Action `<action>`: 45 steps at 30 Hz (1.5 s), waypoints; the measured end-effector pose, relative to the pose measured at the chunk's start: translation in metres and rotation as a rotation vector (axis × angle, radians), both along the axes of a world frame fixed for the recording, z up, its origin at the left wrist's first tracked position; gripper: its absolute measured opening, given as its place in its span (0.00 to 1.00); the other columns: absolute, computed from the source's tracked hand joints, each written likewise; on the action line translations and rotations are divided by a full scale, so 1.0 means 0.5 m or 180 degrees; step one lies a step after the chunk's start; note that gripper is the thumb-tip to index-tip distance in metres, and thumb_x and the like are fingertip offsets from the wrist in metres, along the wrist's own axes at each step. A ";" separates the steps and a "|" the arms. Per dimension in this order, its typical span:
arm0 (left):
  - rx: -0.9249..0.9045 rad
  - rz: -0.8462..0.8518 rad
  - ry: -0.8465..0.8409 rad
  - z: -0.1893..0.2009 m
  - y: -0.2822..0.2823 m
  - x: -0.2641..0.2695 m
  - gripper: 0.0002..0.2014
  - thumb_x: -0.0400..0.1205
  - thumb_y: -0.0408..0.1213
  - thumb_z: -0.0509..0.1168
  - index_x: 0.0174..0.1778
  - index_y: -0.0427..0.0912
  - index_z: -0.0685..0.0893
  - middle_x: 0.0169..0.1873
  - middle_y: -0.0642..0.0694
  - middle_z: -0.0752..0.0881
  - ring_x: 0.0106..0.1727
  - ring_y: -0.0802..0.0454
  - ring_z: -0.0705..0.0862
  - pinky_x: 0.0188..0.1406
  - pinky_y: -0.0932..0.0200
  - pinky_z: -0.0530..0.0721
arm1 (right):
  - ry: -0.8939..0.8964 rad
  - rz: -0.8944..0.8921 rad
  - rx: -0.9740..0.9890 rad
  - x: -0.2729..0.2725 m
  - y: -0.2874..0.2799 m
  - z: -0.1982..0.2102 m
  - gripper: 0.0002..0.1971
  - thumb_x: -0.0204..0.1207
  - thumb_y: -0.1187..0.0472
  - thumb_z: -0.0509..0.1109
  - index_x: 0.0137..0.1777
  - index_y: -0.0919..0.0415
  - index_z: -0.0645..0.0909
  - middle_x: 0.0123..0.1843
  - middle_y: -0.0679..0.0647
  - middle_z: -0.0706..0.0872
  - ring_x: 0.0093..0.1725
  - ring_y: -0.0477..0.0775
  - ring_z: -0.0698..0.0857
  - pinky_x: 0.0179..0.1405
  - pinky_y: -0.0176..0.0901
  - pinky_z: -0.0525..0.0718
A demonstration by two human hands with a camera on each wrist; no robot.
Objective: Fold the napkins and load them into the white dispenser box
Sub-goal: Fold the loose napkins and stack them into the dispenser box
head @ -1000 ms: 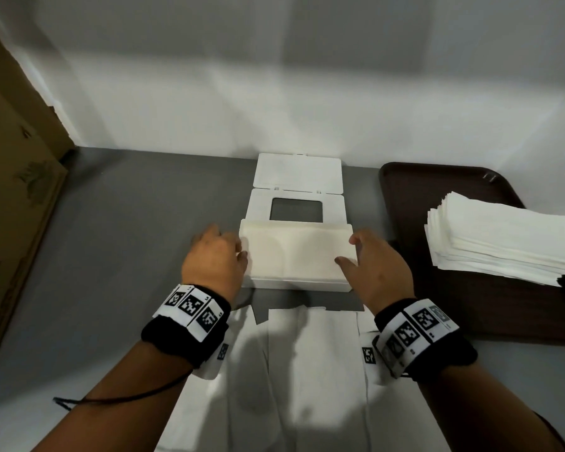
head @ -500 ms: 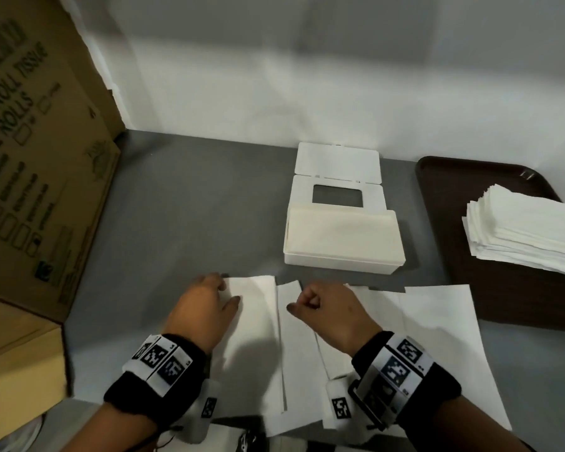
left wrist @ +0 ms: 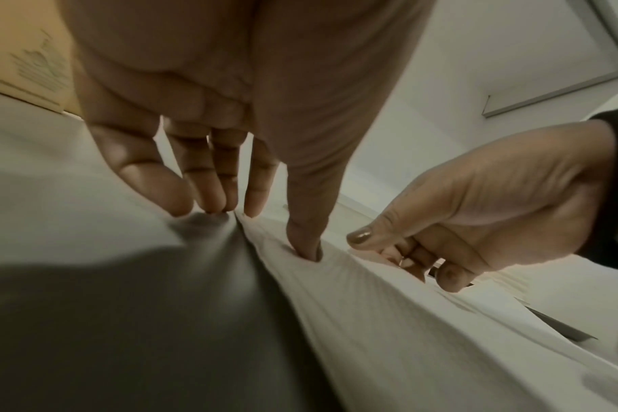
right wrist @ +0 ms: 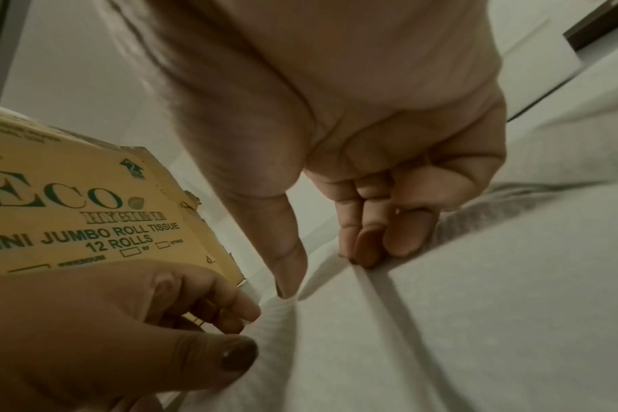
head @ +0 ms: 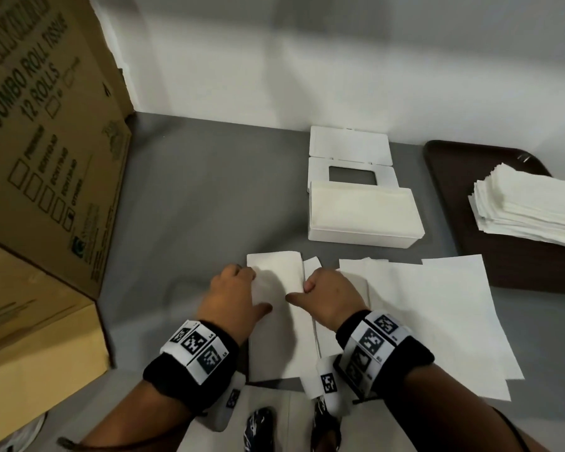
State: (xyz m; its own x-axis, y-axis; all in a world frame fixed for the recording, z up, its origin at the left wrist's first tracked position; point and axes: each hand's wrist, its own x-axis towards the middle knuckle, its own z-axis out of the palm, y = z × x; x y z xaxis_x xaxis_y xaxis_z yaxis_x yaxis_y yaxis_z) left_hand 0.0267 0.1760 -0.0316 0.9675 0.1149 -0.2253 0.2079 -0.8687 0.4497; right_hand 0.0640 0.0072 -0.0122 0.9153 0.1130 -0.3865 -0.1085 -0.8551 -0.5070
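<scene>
A: Napkin (head: 276, 282) up front is a long white folded strip, lying flat on the grey worktop (head: 190, 203) just in front of the white dispenser box (head: 364, 216), whose lid is flipped back.

B: Hands? Left hand (head: 234, 298) has its fingers (left wrist: 180, 195) straight, tips pressing the napkin's left edge. Right hand (head: 331, 296) has its fingers (right wrist: 371, 245) curled, pinching the napkin's right edge, thumb on top. More unfolded sheets (head: 437, 321) overlap to the right.

White paper napkins (head: 437, 308) lie on the grey surface (head: 209, 197) beside a dark brown tray (head: 516, 265) and green-lettered tan cardboard carton (head: 40, 177).
</scene>
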 end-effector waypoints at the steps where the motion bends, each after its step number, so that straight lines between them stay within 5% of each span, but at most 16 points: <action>1: 0.0004 -0.0002 0.0002 -0.002 0.000 0.000 0.32 0.72 0.53 0.73 0.71 0.47 0.74 0.67 0.47 0.72 0.69 0.45 0.72 0.67 0.54 0.73 | 0.0004 -0.0038 0.0035 -0.002 0.003 -0.001 0.18 0.68 0.46 0.76 0.36 0.58 0.74 0.40 0.53 0.84 0.43 0.56 0.83 0.47 0.47 0.82; 8: 0.0043 -0.0083 -0.0038 0.003 0.003 -0.005 0.31 0.73 0.54 0.72 0.70 0.46 0.74 0.65 0.46 0.73 0.67 0.44 0.72 0.64 0.53 0.76 | -0.0092 -0.0525 0.0690 -0.030 0.026 0.003 0.15 0.69 0.53 0.78 0.47 0.58 0.77 0.42 0.51 0.84 0.45 0.54 0.84 0.46 0.45 0.81; 11: 0.0050 -0.0148 -0.0016 0.016 0.005 -0.009 0.31 0.74 0.54 0.71 0.71 0.46 0.72 0.66 0.45 0.72 0.68 0.44 0.72 0.65 0.52 0.76 | -0.0178 -0.0413 0.0728 -0.039 0.029 0.004 0.17 0.71 0.56 0.76 0.29 0.57 0.70 0.26 0.48 0.73 0.28 0.50 0.74 0.30 0.42 0.72; 14: 0.0006 -0.0294 -0.0292 0.041 0.014 -0.011 0.31 0.77 0.52 0.69 0.73 0.43 0.69 0.67 0.44 0.73 0.69 0.44 0.71 0.68 0.54 0.71 | -0.0308 -0.0185 0.0794 -0.047 0.026 0.010 0.21 0.73 0.58 0.73 0.25 0.56 0.64 0.22 0.47 0.67 0.24 0.48 0.67 0.30 0.43 0.68; 19: -0.0283 -0.0311 -0.0750 0.102 0.034 0.000 0.48 0.67 0.69 0.67 0.79 0.47 0.61 0.72 0.48 0.72 0.73 0.47 0.71 0.70 0.48 0.74 | -0.0372 -0.0013 0.1244 -0.056 0.004 0.038 0.07 0.76 0.59 0.71 0.40 0.63 0.82 0.26 0.46 0.76 0.23 0.41 0.73 0.27 0.34 0.70; 22: -0.0409 -0.0627 -0.0667 0.146 0.036 0.020 0.54 0.61 0.75 0.63 0.81 0.52 0.58 0.74 0.53 0.72 0.75 0.50 0.70 0.73 0.44 0.72 | -0.0340 0.0150 0.1318 -0.056 -0.011 0.059 0.06 0.77 0.56 0.71 0.46 0.58 0.85 0.36 0.50 0.86 0.33 0.45 0.82 0.37 0.44 0.80; 25: -0.1026 -0.0775 -0.0375 0.175 0.028 0.039 0.46 0.65 0.63 0.74 0.77 0.52 0.66 0.69 0.56 0.76 0.70 0.57 0.74 0.70 0.58 0.73 | -0.0371 0.0361 0.1288 -0.054 -0.033 0.083 0.09 0.76 0.51 0.69 0.48 0.56 0.84 0.45 0.52 0.89 0.45 0.53 0.87 0.49 0.54 0.85; 27: -0.1120 -0.0863 -0.0211 0.185 0.018 0.048 0.41 0.67 0.56 0.76 0.75 0.53 0.69 0.65 0.58 0.77 0.66 0.60 0.75 0.64 0.65 0.72 | -0.0401 0.0454 0.1296 -0.052 -0.049 0.101 0.07 0.77 0.51 0.69 0.46 0.54 0.83 0.43 0.48 0.88 0.44 0.49 0.86 0.47 0.49 0.84; 31: -0.1156 -0.1016 -0.0139 0.199 -0.013 0.070 0.42 0.64 0.60 0.75 0.74 0.57 0.69 0.63 0.64 0.73 0.63 0.68 0.73 0.63 0.72 0.67 | -0.0481 0.0742 0.1260 -0.047 -0.089 0.135 0.04 0.79 0.54 0.70 0.48 0.53 0.84 0.44 0.46 0.87 0.44 0.41 0.84 0.45 0.38 0.80; 33: -0.1337 -0.1148 0.0165 0.207 -0.029 0.082 0.29 0.63 0.62 0.76 0.59 0.67 0.76 0.54 0.71 0.81 0.55 0.73 0.80 0.56 0.76 0.72 | -0.0546 0.0958 0.1214 -0.042 -0.109 0.148 0.07 0.79 0.53 0.70 0.53 0.54 0.85 0.50 0.47 0.88 0.51 0.43 0.84 0.54 0.43 0.83; 35: -0.1676 -0.1250 0.0419 0.214 -0.046 0.095 0.24 0.60 0.65 0.77 0.49 0.66 0.81 0.47 0.67 0.88 0.51 0.69 0.85 0.55 0.68 0.79 | -0.0601 0.1053 0.1232 -0.033 -0.132 0.160 0.09 0.80 0.54 0.69 0.56 0.54 0.85 0.55 0.48 0.88 0.55 0.45 0.85 0.59 0.46 0.82; 39: -0.2146 -0.1225 0.0485 0.224 -0.084 0.119 0.20 0.67 0.54 0.78 0.52 0.51 0.87 0.48 0.51 0.92 0.50 0.52 0.90 0.56 0.52 0.86 | -0.0606 0.0869 0.1369 -0.002 -0.188 0.172 0.10 0.80 0.55 0.69 0.59 0.50 0.85 0.58 0.42 0.88 0.59 0.38 0.84 0.63 0.42 0.81; 42: -0.2605 -0.1038 0.0484 0.234 -0.113 0.143 0.11 0.73 0.39 0.76 0.50 0.45 0.89 0.47 0.44 0.92 0.48 0.46 0.90 0.54 0.50 0.86 | -0.0455 0.0663 0.1272 0.031 -0.231 0.170 0.06 0.78 0.53 0.70 0.52 0.53 0.84 0.50 0.46 0.89 0.50 0.44 0.86 0.56 0.49 0.84; 45: -0.2658 -0.0807 0.0240 0.231 -0.133 0.180 0.17 0.71 0.43 0.77 0.54 0.44 0.87 0.49 0.44 0.91 0.52 0.42 0.90 0.60 0.42 0.85 | -0.0256 0.0411 0.1449 0.067 -0.280 0.163 0.07 0.75 0.53 0.75 0.47 0.55 0.85 0.46 0.49 0.90 0.45 0.47 0.89 0.48 0.46 0.85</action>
State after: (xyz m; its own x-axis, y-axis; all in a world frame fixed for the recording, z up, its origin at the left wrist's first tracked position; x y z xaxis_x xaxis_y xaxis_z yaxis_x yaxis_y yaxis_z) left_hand 0.1168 0.1097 0.0841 0.9206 -0.3327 -0.2043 0.1081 -0.2856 0.9522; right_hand 0.0975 -0.1326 0.0693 0.9076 0.3690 -0.2000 0.0388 -0.5482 -0.8354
